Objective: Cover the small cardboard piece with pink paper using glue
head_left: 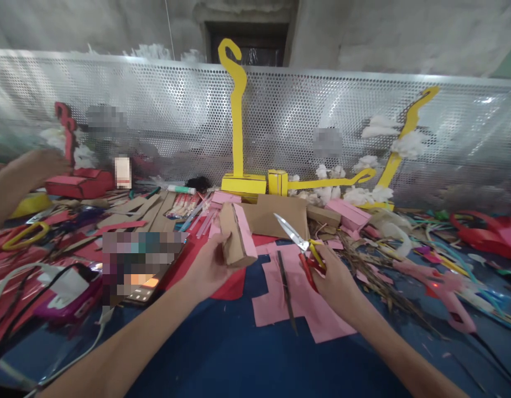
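Observation:
My left hand [206, 266] is closed round a small cardboard box [235, 235] with pink paper on its side, held up above the table. My right hand [335, 276] grips a pair of scissors [302, 245] by red and yellow handles, blades open and pointing up left toward the box. Under both hands lies a cut pink paper sheet [297, 296] on the blue table [222, 354]. A dark thin strip [286, 290] lies across the pink sheet.
A phone [145, 284] lies left of my left hand, with cables and red paper scraps. Yellow cardboard hooks [237, 116] with cotton tufts stand before a perforated metal screen [156, 116]. A pink glue gun [446, 290] and dry twigs lie right. Another person's arm [15, 179] reaches in far left.

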Demonstrator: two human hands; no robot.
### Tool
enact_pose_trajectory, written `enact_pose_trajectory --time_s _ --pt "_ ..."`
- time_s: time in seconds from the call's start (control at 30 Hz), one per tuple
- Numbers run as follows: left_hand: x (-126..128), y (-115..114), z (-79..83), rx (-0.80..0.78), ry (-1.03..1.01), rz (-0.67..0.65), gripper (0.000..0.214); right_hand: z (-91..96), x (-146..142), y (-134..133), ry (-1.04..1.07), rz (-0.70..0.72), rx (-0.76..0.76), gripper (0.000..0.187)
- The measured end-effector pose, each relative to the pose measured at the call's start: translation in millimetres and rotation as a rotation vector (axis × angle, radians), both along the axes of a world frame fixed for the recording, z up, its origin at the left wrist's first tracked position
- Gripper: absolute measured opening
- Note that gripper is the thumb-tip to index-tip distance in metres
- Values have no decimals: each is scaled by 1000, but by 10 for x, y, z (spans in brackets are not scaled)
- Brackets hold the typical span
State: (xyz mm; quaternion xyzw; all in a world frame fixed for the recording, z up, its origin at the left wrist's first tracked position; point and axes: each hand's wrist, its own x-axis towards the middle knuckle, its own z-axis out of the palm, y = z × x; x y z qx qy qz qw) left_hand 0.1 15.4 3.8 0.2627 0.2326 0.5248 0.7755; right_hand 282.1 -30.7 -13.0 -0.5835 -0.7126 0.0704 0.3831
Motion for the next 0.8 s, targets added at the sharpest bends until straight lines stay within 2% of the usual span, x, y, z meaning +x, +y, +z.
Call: enact_pose_trajectory --time_s 0.07,0.23,0.43,0.53,0.63,0.73,0.8 --pt "-14 -4 -23 11 35 -52 38 -37 83 56 -40 -23 8 15" --pt "-29 -60 -58 95 136 -136 52 -37 142 98 -90 -52 49 26" --pt "-37 -76 -54 153 168 -190 44 -148 262 152 -253 31 15 31" --pt "-40 -79 -47 161 145 -206 43 -187 361 161 -334 -30 22 34" --pt "-31 -95 -29 174 131 -221 40 -116 400 145 -398 -53 66 32" --pt "0 -125 -4 160 188 -237 38 20 333 110 -390 74 55 23" --pt "30 -149 9 119 254 -256 41 94 238 70 -304 96 24 23"
